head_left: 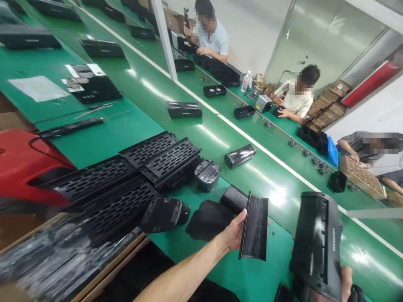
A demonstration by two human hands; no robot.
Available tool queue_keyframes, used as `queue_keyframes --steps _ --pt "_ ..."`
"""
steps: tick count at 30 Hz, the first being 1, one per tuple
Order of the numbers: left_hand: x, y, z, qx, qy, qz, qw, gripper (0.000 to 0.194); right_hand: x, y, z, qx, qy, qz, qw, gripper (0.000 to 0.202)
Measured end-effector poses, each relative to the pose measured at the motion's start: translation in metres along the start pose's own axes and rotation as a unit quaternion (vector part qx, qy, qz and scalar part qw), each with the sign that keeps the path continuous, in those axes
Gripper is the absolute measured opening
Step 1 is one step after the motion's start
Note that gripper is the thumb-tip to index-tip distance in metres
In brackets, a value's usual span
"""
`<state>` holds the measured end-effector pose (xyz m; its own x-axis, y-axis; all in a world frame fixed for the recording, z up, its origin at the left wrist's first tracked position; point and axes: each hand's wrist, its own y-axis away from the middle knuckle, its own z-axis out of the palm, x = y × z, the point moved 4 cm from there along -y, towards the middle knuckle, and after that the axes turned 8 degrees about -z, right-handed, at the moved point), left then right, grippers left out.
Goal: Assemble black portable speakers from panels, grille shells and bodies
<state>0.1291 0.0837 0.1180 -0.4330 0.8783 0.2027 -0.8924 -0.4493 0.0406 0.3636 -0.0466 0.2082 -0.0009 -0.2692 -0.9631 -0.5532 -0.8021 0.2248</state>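
My left hand (235, 233) grips a curved black plastic panel (254, 228) by its left edge, thumb in front and fingertips showing at the far side. At the lower right, my right hand (345, 279) is wrapped round a black speaker housing (315, 239) with white lettering on its side; most of that hand is hidden behind it. A gap separates panel and housing. Just left of the panel lie a black cloth-like piece (208, 220) and another black housing (233, 198).
Stacked perforated black grilles (166, 157) lie left of my hands, above a carton of plastic-wrapped parts (56, 256). A green conveyor (214, 134) carries several black housings. Co-workers sit along its far side. A screwdriver (75, 126) and a paper sheet (37, 88) lie at left.
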Motion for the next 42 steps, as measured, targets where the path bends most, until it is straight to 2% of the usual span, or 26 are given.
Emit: queue_keyframes --steps 3,6,9,15,21,23,28,31,32,34,36,38,40,42 --pt "-0.016 -0.002 0.004 -0.012 -0.012 -0.011 1.000 0.075 -0.030 0.034 0.018 -0.028 0.010 0.012 0.999 0.095" --pt "-0.033 -0.004 0.008 -0.021 -0.015 -0.034 0.999 0.074 -0.061 0.048 0.045 -0.094 0.083 -0.038 0.991 0.104" --pt "-0.045 -0.005 0.013 -0.028 -0.018 -0.034 0.999 0.075 -0.074 0.056 0.063 -0.123 0.196 -0.081 0.969 0.104" --pt "-0.045 -0.005 0.026 -0.035 -0.038 0.014 0.999 0.075 -0.070 0.058 0.076 -0.156 0.312 -0.162 0.923 0.100" --pt "-0.041 -0.007 0.028 -0.026 -0.047 0.051 0.997 0.070 -0.062 0.049 0.079 -0.206 0.362 -0.175 0.892 0.098" --pt "-0.042 -0.008 0.028 -0.029 -0.051 0.045 0.997 0.069 -0.060 0.047 0.077 -0.213 0.377 -0.181 0.883 0.098" --pt "-0.046 -0.014 0.029 -0.033 -0.054 0.008 0.998 0.068 -0.063 0.042 0.076 -0.226 0.384 -0.160 0.881 0.101" --pt "-0.044 -0.020 0.032 0.013 -0.044 0.024 0.999 0.063 -0.071 0.038 0.073 -0.230 0.364 -0.146 0.891 0.103" --pt "-0.042 -0.022 0.034 0.028 -0.044 0.035 0.998 0.062 -0.072 0.038 0.070 -0.225 0.358 -0.148 0.894 0.102" --pt "-0.033 -0.024 0.042 0.040 -0.053 0.058 0.996 0.063 -0.070 0.044 0.064 -0.175 0.342 -0.173 0.907 0.096" --pt "-0.022 -0.025 0.050 0.040 -0.075 0.084 0.993 0.066 -0.061 0.057 0.058 -0.085 0.307 -0.218 0.923 0.093" --pt "-0.010 -0.024 0.058 0.047 -0.093 0.113 0.988 0.070 -0.044 0.071 0.059 0.002 0.279 -0.259 0.925 0.102" --pt "-0.003 -0.024 0.063 0.061 -0.101 0.136 0.984 0.070 -0.027 0.079 0.068 0.075 0.276 -0.313 0.905 0.110" --pt "0.001 -0.025 0.067 0.077 -0.107 0.145 0.981 0.068 -0.019 0.079 0.078 0.129 0.280 -0.380 0.872 0.103"
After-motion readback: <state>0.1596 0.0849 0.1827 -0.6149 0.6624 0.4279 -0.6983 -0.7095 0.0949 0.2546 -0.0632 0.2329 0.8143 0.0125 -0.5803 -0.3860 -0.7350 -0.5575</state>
